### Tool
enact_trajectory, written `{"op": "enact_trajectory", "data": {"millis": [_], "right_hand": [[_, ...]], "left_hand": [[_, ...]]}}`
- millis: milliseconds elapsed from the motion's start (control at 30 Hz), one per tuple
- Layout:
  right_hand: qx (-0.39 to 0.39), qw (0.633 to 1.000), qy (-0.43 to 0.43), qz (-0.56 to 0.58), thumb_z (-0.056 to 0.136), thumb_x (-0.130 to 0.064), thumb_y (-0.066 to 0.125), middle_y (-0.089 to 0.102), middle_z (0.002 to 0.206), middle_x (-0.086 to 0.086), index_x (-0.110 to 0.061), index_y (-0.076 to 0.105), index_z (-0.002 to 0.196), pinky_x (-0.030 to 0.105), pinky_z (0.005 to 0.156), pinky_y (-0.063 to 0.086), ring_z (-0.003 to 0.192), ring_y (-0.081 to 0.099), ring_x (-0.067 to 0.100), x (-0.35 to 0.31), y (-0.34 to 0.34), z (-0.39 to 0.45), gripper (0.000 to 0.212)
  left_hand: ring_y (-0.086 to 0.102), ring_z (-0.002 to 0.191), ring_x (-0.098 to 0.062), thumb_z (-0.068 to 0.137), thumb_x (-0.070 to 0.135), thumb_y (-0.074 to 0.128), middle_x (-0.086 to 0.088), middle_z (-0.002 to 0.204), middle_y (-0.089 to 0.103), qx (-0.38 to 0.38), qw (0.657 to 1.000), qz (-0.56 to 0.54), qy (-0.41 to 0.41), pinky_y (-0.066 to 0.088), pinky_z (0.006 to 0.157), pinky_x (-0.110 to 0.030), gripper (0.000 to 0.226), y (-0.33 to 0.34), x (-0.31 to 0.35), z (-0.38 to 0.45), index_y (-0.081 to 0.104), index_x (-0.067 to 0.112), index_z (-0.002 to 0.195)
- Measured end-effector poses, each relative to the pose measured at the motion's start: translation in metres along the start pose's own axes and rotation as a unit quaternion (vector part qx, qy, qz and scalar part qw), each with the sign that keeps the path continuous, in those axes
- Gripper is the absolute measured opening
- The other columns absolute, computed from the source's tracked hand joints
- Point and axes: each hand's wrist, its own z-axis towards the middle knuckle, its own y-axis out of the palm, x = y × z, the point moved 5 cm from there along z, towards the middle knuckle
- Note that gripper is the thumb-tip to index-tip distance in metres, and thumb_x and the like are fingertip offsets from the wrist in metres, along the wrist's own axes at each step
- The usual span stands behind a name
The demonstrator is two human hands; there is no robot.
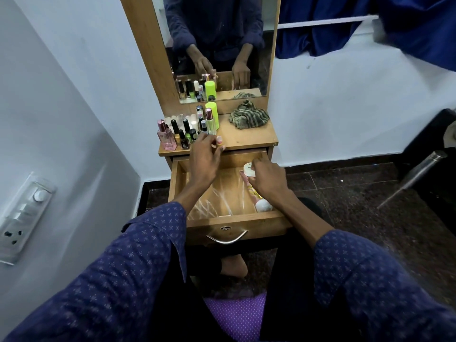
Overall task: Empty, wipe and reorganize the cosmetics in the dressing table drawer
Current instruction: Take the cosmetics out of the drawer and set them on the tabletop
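Open wooden dressing-table drawer (181, 183) is almost emptied: a pink squeeze tube with white cap (256, 197) lies along its right wall, long axis front-to-back, cap toward me. My right hand (267, 180) is directly over the tube's far end, fingers curled round a small white round-lidded jar (249, 170), so it's the nearer hand for the tube. My left hand (204, 156) is up at the tabletop edge pinching a small pink-capped bottle (219, 140) beside the nail polish bottles (183, 134); striped rag (249, 117) sits well behind.
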Motion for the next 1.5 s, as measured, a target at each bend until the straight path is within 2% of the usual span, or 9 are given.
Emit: {"op": "enact_trajectory", "data": {"millis": [133,433,533,833,933,1033,1133,1267,1500], "right_hand": [[-0.030,0.998,0.009,-0.049,0.097,-0.045,0.067,0.068,0.116,0.012,-0.013,0.063,0.118,0.038,0.074,0.049,0.100,0.069,0.030,-0.003,0.010,0.021,0.038],[-0.049,0.986,-0.034,-0.153,0.101,-0.043,0.060,0.071,0.100,0.009,-0.019,0.063,0.106,0.040,0.080,0.054,0.081,0.069,0.024,-0.010,0.042,0.044,0.024],[-0.054,0.986,-0.047,-0.149,0.102,-0.042,0.058,0.071,0.102,0.010,-0.020,0.063,0.115,0.039,0.081,0.053,0.087,0.069,0.025,-0.009,0.047,0.050,0.025],[-0.129,0.990,-0.029,-0.041,0.087,-0.044,0.079,0.067,0.124,0.012,-0.020,0.054,0.134,0.042,0.092,0.051,0.115,0.063,0.033,-0.003,0.035,0.055,0.059],[-0.107,0.991,-0.028,0.070,0.078,-0.050,0.083,0.063,0.119,0.006,-0.024,0.055,0.122,0.039,0.080,0.048,0.108,0.063,0.030,-0.001,0.016,0.053,0.058],[-0.092,0.982,-0.026,0.164,0.075,-0.051,0.083,0.058,0.110,-0.004,-0.029,0.056,0.107,0.032,0.069,0.039,0.098,0.058,0.021,0.006,-0.008,0.063,0.047],[-0.056,0.967,-0.038,0.244,0.075,-0.051,0.084,0.060,0.118,-0.004,-0.030,0.059,0.107,0.033,0.068,0.048,0.100,0.056,0.017,0.009,-0.036,0.082,0.045],[0.027,0.964,-0.054,0.259,0.073,-0.042,0.083,0.062,0.124,-0.004,-0.028,0.059,0.109,0.040,0.074,0.055,0.106,0.059,0.020,0.001,-0.057,0.113,0.046],[0.047,0.955,-0.011,0.292,0.077,-0.037,0.080,0.067,0.121,0.000,-0.023,0.058,0.113,0.046,0.078,0.056,0.106,0.063,0.023,-0.019,-0.041,0.177,0.044]], "left_hand": [[0.065,0.097,-0.016,0.093,0.021,0.078,-0.001,0.107,0.069,0.049,0.998,-0.004,-0.041,0.058,0.086,-0.035,0.022,0.000,0.005,0.007,0.072,0.013,0.112],[0.071,0.085,-0.011,0.089,0.022,0.083,0.000,0.100,0.076,0.097,0.992,-0.006,-0.085,0.062,0.072,-0.030,0.028,0.005,0.009,0.016,0.069,0.014,0.113],[0.073,0.086,-0.012,0.089,0.023,0.083,-0.001,0.102,0.077,0.096,0.991,0.003,-0.092,0.063,0.071,-0.029,0.032,0.007,0.008,0.019,0.069,0.014,0.116],[0.067,0.078,-0.005,0.089,0.024,0.083,0.001,0.102,0.078,0.088,0.985,-0.003,-0.147,0.047,0.056,-0.011,0.037,0.016,0.005,0.016,0.071,0.014,0.123],[0.064,0.081,-0.003,0.090,0.019,0.082,-0.001,0.103,0.078,0.098,0.982,-0.007,-0.163,0.040,0.058,-0.006,0.034,0.017,0.004,0.016,0.072,0.012,0.121],[0.070,0.092,-0.011,0.089,0.019,0.082,-0.002,0.107,0.078,0.098,0.979,0.007,-0.177,0.050,0.071,-0.015,0.030,0.020,-0.002,0.012,0.073,0.014,0.118],[0.073,0.099,-0.016,0.089,0.022,0.082,-0.002,0.110,0.078,0.102,0.979,0.014,-0.178,0.059,0.081,-0.026,0.032,0.022,-0.007,0.009,0.074,0.015,0.119],[0.074,0.097,-0.014,0.091,0.021,0.081,-0.002,0.111,0.079,0.103,0.979,0.010,-0.175,0.049,0.078,-0.017,0.033,0.020,-0.003,0.010,0.074,0.014,0.122],[0.075,0.093,-0.015,0.091,0.026,0.081,-0.002,0.107,0.079,0.099,0.983,0.031,-0.154,0.059,0.076,-0.024,0.030,0.021,-0.005,0.008,0.075,0.015,0.119]]}}
